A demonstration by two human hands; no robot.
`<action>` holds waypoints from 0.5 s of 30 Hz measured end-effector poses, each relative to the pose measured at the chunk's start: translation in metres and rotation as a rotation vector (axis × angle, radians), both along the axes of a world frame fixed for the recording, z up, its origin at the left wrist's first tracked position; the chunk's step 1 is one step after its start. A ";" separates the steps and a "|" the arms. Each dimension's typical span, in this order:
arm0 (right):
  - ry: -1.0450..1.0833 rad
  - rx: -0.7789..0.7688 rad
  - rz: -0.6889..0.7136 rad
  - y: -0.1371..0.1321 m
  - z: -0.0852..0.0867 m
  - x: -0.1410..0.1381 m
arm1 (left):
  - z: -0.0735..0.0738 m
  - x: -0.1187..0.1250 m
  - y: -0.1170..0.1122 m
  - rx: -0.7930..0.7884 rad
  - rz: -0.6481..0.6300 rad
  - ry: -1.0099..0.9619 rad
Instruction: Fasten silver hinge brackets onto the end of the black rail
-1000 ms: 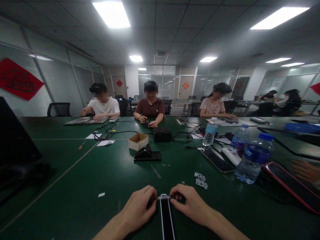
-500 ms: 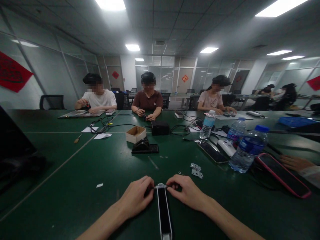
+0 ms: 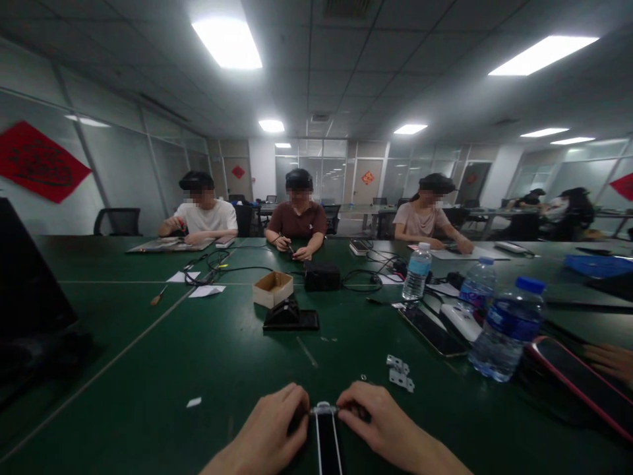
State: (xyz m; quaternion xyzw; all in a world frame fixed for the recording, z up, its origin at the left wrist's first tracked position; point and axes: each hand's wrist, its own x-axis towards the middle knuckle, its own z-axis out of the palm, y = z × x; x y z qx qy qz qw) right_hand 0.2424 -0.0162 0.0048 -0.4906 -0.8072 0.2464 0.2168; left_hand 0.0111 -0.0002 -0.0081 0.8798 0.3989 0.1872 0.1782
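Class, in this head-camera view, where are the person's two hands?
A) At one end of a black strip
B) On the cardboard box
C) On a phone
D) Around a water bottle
A: the left hand and right hand meet from either side at the far end of the black strip.

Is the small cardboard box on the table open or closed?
Open: the small cardboard box has nothing covering its top, and its brown inside shows.
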 end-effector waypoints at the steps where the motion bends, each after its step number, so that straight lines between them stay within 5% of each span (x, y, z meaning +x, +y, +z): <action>1: -0.003 -0.002 -0.001 0.000 0.000 0.000 | 0.000 0.000 0.000 0.001 0.000 0.001; 15: -0.009 -0.021 0.034 0.002 0.001 0.002 | 0.008 0.002 -0.003 -0.020 0.016 0.032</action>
